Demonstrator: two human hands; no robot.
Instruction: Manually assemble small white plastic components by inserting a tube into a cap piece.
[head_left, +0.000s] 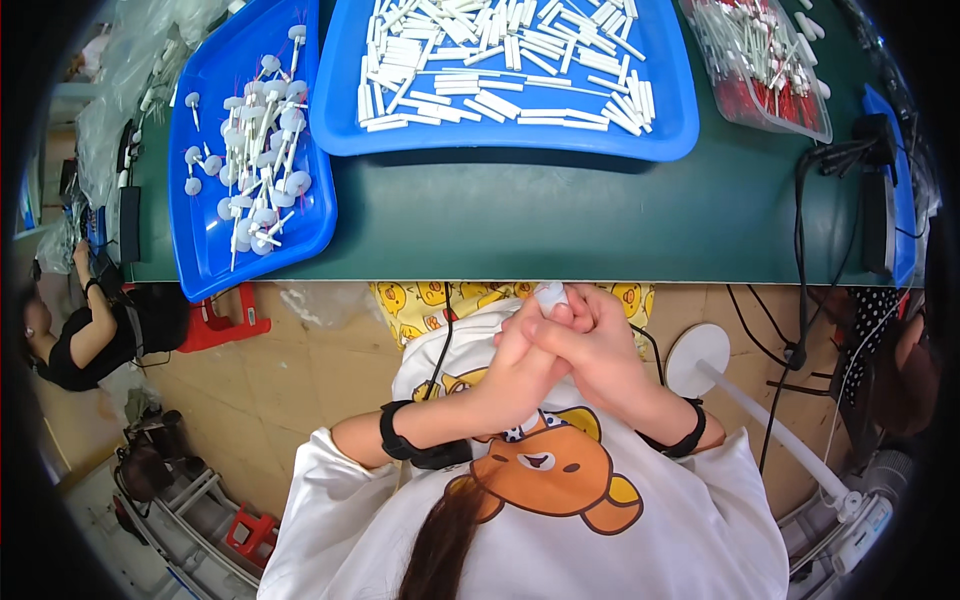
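Here we are pinching a small white plastic piece (550, 293) between both hands' fingertips, left hand (520, 350) and right hand (598, 345), grip closed tight just below the worktop (560, 225) edge.

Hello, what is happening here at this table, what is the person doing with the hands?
A person sits at a green table and holds a small white part between both hands, the left hand and right hand pressed together near the table edge. On the table, one blue tray holds white sticks. Another blue tray holds white round-headed pieces.
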